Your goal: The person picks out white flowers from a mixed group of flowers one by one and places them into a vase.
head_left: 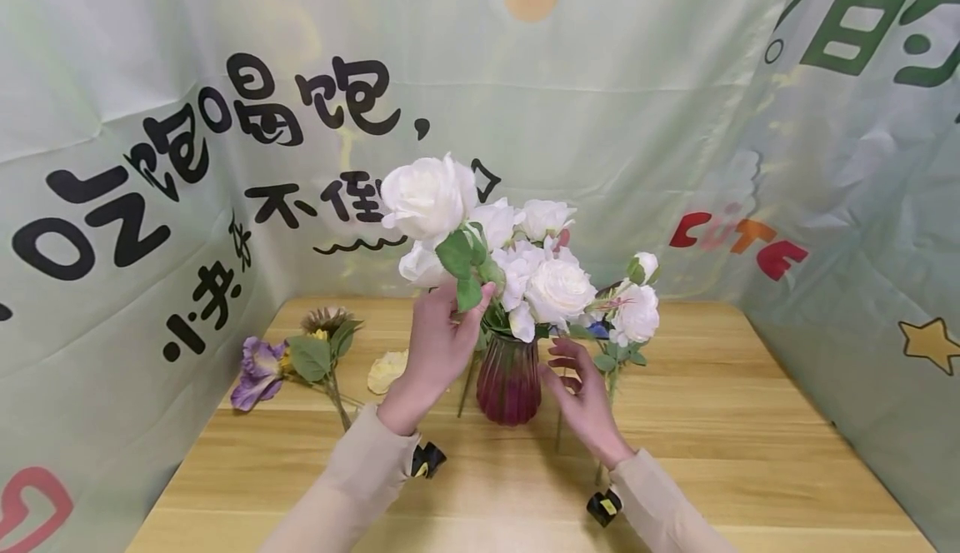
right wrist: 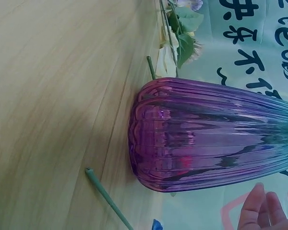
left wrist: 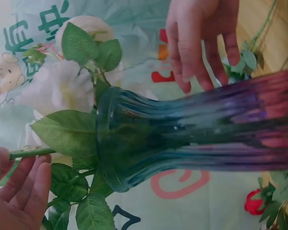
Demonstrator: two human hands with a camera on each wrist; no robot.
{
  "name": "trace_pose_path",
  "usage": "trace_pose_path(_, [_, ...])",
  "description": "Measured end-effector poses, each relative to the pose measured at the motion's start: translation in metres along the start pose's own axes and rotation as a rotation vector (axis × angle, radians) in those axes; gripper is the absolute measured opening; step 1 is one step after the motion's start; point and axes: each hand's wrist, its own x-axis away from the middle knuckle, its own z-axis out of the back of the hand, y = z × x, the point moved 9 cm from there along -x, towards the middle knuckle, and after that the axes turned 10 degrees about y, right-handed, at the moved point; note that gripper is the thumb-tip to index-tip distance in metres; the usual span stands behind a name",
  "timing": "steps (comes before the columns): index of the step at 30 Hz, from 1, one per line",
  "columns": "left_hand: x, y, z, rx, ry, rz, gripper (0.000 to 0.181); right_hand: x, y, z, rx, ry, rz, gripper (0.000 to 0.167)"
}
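A ribbed glass vase [head_left: 510,382], teal at the neck and magenta below, stands upright on the table with several white flowers [head_left: 558,291] in its mouth. My left hand [head_left: 438,336] is at the left of the bouquet, pinching a green stem [left wrist: 32,153] between thumb and fingers. A large white rose [head_left: 431,195] rises above that hand, with green leaves [head_left: 459,255] under it. On the vase's right side, my right hand [head_left: 581,395] hovers with loosely bent fingers [left wrist: 192,52] and holds nothing. Whether its fingertips touch the glass I cannot tell.
Left of the vase lie a purple flower [head_left: 257,374], a brownish bloom [head_left: 327,320] and a pale yellow flower [head_left: 387,371]. White flowers [head_left: 636,313] lie at the right, and a red flower [left wrist: 254,202] shows behind. Printed cloth [head_left: 600,120] walls the wooden table [head_left: 750,453].
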Motion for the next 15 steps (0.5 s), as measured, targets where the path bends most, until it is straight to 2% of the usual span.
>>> trace_pose_path(5, [0.002, 0.0, -0.009, -0.016, -0.063, -0.048, 0.012, 0.0, -0.002, 0.0, -0.014, -0.005, 0.007, 0.044])
trace_pose_path(10, [0.005, -0.006, -0.019, -0.071, -0.138, -0.023, 0.016, 0.001, -0.003, -0.001, -0.011, -0.006, 0.012, 0.046])
trace_pose_path(15, [0.008, -0.011, -0.022, -0.195, -0.176, -0.024, 0.019, 0.001, -0.004, -0.002, -0.013, -0.005, 0.028, 0.044])
